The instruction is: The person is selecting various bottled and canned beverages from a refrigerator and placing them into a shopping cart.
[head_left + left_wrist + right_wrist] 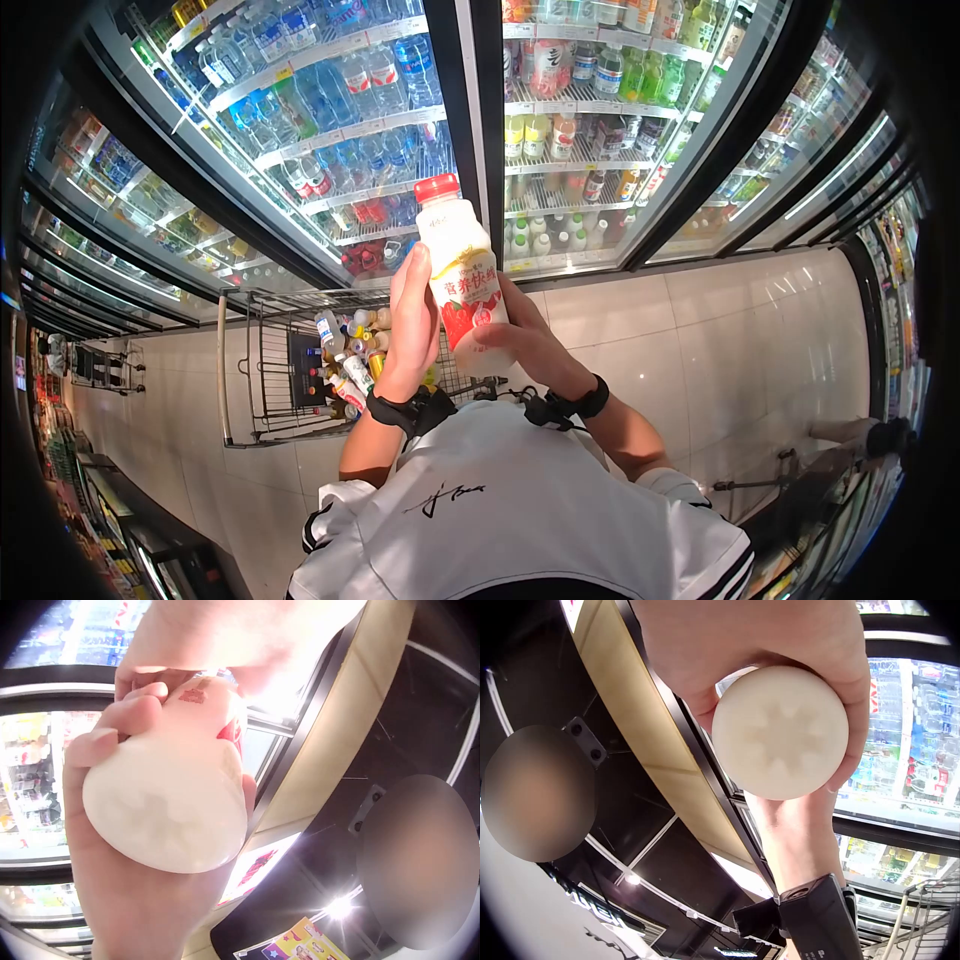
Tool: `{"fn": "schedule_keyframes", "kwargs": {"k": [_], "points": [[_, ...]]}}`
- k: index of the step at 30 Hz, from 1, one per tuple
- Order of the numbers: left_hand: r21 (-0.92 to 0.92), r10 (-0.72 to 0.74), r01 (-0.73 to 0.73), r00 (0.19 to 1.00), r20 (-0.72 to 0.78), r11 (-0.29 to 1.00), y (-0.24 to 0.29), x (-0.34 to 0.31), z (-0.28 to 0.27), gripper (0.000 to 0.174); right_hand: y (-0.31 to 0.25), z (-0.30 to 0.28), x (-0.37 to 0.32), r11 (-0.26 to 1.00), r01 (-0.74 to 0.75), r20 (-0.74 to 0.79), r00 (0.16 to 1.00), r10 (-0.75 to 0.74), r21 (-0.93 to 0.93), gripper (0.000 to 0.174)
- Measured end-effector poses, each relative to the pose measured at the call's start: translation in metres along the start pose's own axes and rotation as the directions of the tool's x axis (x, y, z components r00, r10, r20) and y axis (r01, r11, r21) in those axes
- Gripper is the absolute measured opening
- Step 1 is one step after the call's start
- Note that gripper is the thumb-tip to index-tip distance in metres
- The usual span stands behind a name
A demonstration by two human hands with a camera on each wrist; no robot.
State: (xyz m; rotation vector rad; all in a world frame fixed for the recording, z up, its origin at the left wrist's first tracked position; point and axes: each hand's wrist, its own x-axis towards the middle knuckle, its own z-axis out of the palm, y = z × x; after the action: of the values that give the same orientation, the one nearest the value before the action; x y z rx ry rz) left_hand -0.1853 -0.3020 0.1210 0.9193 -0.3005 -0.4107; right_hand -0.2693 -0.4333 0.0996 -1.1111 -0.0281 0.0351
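Note:
A white plastic drink bottle [462, 240] with a red cap and red-and-yellow printed label stands tilted in front of the chest, held between both hands. My left hand [410, 318] grips it from the left side, thumb along the bottle. From the right, my right hand [538, 345] holds the lower part, its thumb across the front of the label. The right wrist view shows the bottle's round white base [780, 733] with a star-like moulded pattern, fingers curled round it. In the left wrist view the base [165, 810] faces the camera.
Ahead stand glass-door coolers with shelves of bottled drinks [375, 75] behind a dark door frame [487, 130]. A wire shopping cart [262, 350] holding several bottles is at the left. Pale floor tiles [650, 360] lie to the right, with another person's arm [840, 432] at the far right.

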Motion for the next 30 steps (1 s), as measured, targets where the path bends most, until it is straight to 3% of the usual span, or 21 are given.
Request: {"fn": "schedule_keyframes", "kwargs": {"k": [9, 14, 20, 30], "points": [[0.097, 0.007, -0.009, 1.0, 0.024, 0.995, -0.004, 0.003, -0.006, 0.051, -0.003, 0.001, -0.002, 0.999, 0.012, 0.003, 1.0, -0.012, 0.04, 0.062], [0.007, -0.076, 0.076, 0.997, 0.017, 0.997, -0.005, 0.005, -0.005, 0.047, -0.001, -0.004, 0.0, 0.997, 0.027, -0.029, 0.999, -0.029, -0.067, 0.06], [-0.001, -0.077, 0.077, 0.997, -0.027, 0.997, -0.018, 0.01, -0.009, 0.047, 0.0, -0.009, 0.001, 0.976, 0.03, -0.073, 0.996, -0.047, -0.214, 0.068], [-0.026, -0.086, 0.085, 0.996, -0.017, 0.996, -0.024, 0.016, -0.004, 0.046, 0.007, -0.017, 0.001, 0.974, 0.115, -0.095, 0.986, -0.136, -0.195, 0.071]]}}
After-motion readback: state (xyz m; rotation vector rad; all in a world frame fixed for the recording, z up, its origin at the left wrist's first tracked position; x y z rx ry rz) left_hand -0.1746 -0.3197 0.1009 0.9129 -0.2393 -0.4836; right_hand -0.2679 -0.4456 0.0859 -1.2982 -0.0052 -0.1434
